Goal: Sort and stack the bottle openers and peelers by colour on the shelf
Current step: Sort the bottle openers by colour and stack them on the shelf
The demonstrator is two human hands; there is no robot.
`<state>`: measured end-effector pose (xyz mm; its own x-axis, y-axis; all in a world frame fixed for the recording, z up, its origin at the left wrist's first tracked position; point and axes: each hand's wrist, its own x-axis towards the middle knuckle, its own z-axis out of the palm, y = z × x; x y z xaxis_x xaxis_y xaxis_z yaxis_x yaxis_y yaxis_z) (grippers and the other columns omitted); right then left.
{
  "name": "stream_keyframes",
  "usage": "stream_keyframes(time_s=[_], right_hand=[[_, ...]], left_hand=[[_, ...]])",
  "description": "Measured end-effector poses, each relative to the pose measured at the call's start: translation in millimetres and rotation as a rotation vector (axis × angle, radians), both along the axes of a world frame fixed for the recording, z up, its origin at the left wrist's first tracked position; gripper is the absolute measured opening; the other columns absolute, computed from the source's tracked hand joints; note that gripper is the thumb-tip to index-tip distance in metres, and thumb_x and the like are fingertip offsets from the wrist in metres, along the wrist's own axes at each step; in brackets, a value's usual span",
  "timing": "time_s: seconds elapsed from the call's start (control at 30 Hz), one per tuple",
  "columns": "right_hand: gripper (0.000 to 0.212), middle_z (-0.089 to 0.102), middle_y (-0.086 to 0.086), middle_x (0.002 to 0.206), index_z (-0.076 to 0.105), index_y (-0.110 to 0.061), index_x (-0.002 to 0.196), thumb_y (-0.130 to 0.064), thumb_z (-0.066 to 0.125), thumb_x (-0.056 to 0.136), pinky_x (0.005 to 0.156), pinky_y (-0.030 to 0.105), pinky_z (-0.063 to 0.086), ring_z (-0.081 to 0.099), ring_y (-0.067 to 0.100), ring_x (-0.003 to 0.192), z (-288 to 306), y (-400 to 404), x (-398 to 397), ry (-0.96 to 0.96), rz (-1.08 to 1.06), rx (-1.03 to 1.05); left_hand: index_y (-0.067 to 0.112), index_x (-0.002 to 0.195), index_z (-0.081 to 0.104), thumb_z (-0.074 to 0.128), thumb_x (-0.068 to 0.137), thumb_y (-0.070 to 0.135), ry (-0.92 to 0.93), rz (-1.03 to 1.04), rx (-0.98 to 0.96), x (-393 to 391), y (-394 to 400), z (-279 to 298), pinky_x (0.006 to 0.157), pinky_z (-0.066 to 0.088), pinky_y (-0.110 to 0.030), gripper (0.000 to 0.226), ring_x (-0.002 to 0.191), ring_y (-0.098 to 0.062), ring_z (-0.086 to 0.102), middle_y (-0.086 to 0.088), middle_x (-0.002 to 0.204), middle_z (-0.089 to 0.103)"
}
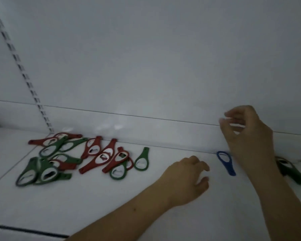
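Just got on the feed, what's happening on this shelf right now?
A person is sorting openers by colour. Red and green ones lie jumbled in a pile on the left of the shelf. One blue opener lies alone between the hands. The left hand hovers empty; the right hand is raised, fingers curled.

Shelf layout: one heap of openers, two strays, and both hands.

On the shelf (111, 206), the heap of mixed openers (80, 159) sprawls at nine o'clock, its far edge touching the back wall (146, 66); a slotted upright (24, 75) runs up from behind it toward eleven o'clock. A single opener (141, 160) lies just off the heap's right edge. The left hand (184, 180) rests at centre. At its two o'clock a lone opener (226, 162) lies against the wall foot, the right hand (247, 136) raised just behind it. Another opener (292, 171) lies at three o'clock, partly hidden by the right forearm.
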<state>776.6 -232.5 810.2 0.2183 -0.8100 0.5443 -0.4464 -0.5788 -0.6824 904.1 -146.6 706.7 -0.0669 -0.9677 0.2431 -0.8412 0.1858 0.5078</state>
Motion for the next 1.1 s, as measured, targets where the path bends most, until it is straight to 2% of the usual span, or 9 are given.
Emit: stream_keyframes(time_s=[0.13, 0.27, 0.4, 0.53, 0.7, 0.8, 0.9, 1.0, 1.1], right_hand=[[0.024, 0.062, -0.011, 0.110, 0.057, -0.024, 0.113, -0.025, 0.067, 0.091, 0.080, 0.012, 0.046, 0.060, 0.006, 0.098, -35.2, 14.9, 86.1, 0.211, 0.373, 0.056], [0.036, 0.053, -0.013, 0.127, 0.053, -0.030, 0.128, -0.031, 0.063, 0.093, 0.097, 0.025, 0.043, 0.051, 0.006, 0.112, -70.4, 24.0, 136.5, 0.564, 0.622, 0.088], [0.043, 0.052, -0.006, 0.137, 0.057, -0.023, 0.131, -0.001, 0.046, 0.096, 0.107, 0.028, 0.037, 0.049, 0.013, 0.122, -100.7, 27.1, 147.3, 0.665, 0.690, 0.177], [0.060, 0.046, -0.013, 0.135, 0.057, -0.024, 0.132, 0.014, 0.044, 0.088, 0.117, 0.038, 0.026, 0.037, 0.013, 0.132, -125.1, 18.8, 140.2, 0.711, 0.718, 0.103], [0.034, 0.058, -0.010, 0.121, 0.064, -0.025, 0.124, -0.014, 0.065, 0.092, 0.101, 0.038, 0.042, 0.049, 0.019, 0.115, -125.7, 3.6, 133.9, 0.637, 0.574, 0.085], [0.028, 0.062, -0.005, 0.117, 0.066, -0.022, 0.120, -0.025, 0.065, 0.092, 0.093, 0.031, 0.038, 0.051, 0.023, 0.110, -127.8, 9.4, 134.2, 0.594, 0.503, 0.006], [0.037, 0.058, -0.010, 0.124, 0.062, -0.025, 0.127, -0.041, 0.058, 0.094, 0.097, 0.026, 0.031, 0.045, 0.015, 0.118, -126.4, 26.2, 140.8, 0.633, 0.538, -0.014], [0.054, 0.053, -0.015, 0.131, 0.055, -0.030, 0.134, -0.063, 0.046, 0.092, 0.104, 0.029, 0.031, 0.041, 0.012, 0.124, -125.7, 43.3, 151.2, 0.709, 0.573, -0.044], [0.052, 0.049, -0.015, 0.135, 0.045, -0.034, 0.139, -0.057, 0.052, 0.093, 0.105, 0.032, 0.027, 0.038, 0.013, 0.127, -116.6, 53.8, 163.8, 0.729, 0.588, -0.022]], left_hand=[[0.022, 0.115, 0.065, 0.051, 0.097, 0.029, -0.031, 0.143, -0.094, 69.4, 68.1, 7.9, 0.078, 0.053, -0.033, 0.024, 0.091, -0.012, 0.059, 0.005, 0.105, 0.061], [0.021, 0.109, 0.064, 0.060, 0.089, 0.030, -0.090, 0.549, -0.181, 134.1, 109.3, -9.8, 0.081, 0.050, -0.032, 0.023, 0.096, -0.015, 0.051, 0.004, 0.103, 0.055], [0.019, 0.119, 0.058, 0.058, 0.090, 0.046, -0.056, 0.727, -0.085, 160.7, 126.4, -30.1, 0.095, 0.044, -0.032, 0.039, 0.106, -0.016, 0.046, 0.003, 0.113, 0.050], [0.019, 0.111, 0.061, 0.056, 0.092, 0.042, -0.126, 0.737, -0.110, 160.3, 125.3, -40.0, 0.093, 0.045, -0.033, 0.030, 0.102, -0.015, 0.046, 0.003, 0.111, 0.051], [0.020, 0.101, 0.065, 0.059, 0.090, 0.038, -0.125, 0.798, -0.136, 163.9, 127.8, -44.9, 0.091, 0.043, -0.032, 0.022, 0.098, -0.014, 0.045, 0.006, 0.102, 0.054], [0.024, 0.101, 0.066, 0.064, 0.085, 0.037, -0.091, 0.860, -0.134, 164.2, 129.5, -44.3, 0.090, 0.035, -0.030, 0.021, 0.101, -0.014, 0.045, 0.008, 0.104, 0.055], [0.024, 0.102, 0.063, 0.068, 0.084, 0.032, -0.028, 0.918, -0.126, 165.3, 130.7, -42.5, 0.092, 0.029, -0.028, 0.021, 0.107, -0.016, 0.046, 0.007, 0.110, 0.056], [0.026, 0.102, 0.058, 0.067, 0.087, 0.032, -0.008, 0.967, -0.093, 164.8, 131.0, -40.1, 0.093, 0.029, -0.029, 0.018, 0.105, -0.015, 0.046, 0.007, 0.109, 0.056], [0.029, 0.101, 0.057, 0.066, 0.089, 0.036, -0.008, 0.990, -0.074, 166.7, 130.9, -37.8, 0.090, 0.023, -0.029, 0.016, 0.103, -0.013, 0.046, 0.011, 0.106, 0.054]])
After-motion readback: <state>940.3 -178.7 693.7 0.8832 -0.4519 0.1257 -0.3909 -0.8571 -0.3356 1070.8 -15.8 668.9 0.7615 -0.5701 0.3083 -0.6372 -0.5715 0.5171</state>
